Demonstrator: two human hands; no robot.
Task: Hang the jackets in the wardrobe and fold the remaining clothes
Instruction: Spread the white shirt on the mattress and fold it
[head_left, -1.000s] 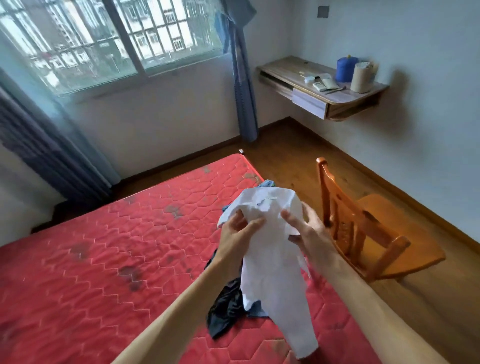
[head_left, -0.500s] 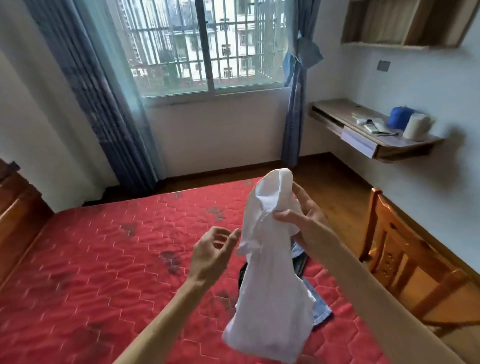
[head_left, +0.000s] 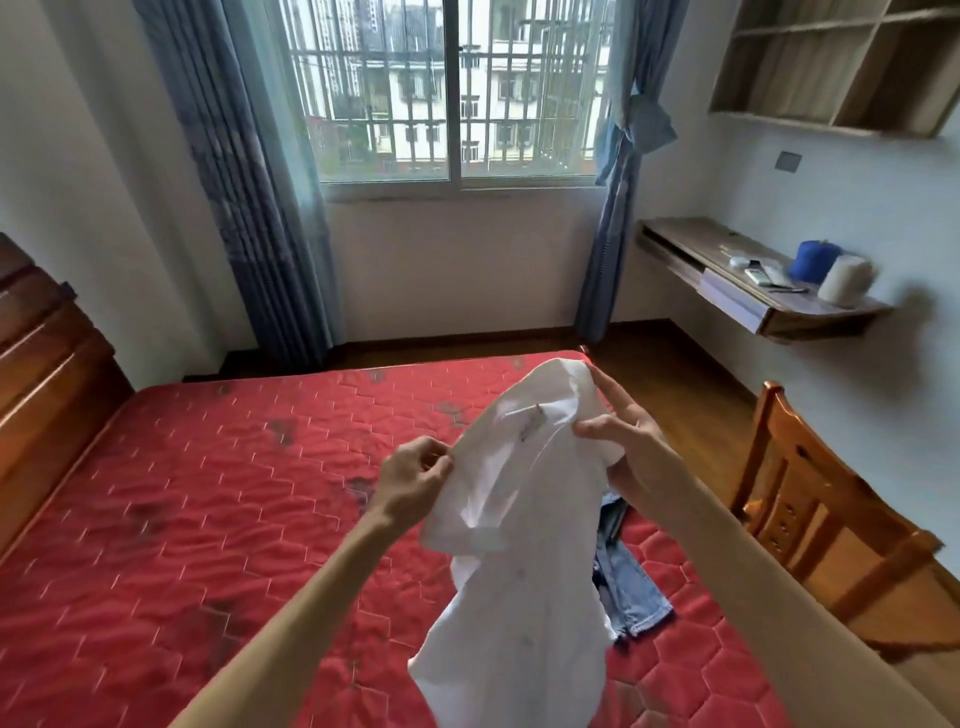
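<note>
Head view — our left hand (head_left: 415, 475) has re-pinched the white shirt (head_left: 524, 519) at 9 o'clock, right hand (head_left: 631, 452) grips 3 o'clock — folding can probably start.

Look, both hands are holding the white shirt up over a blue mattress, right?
Not quite. The mattress is red, not blue. The head view shows the left hand and right hand holding the white shirt up over it.

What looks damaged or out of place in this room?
The bare red mattress has several dark blotches, like stains or wear. Blue jeans lie unfolded near its right edge, partly behind the white shirt.
</note>
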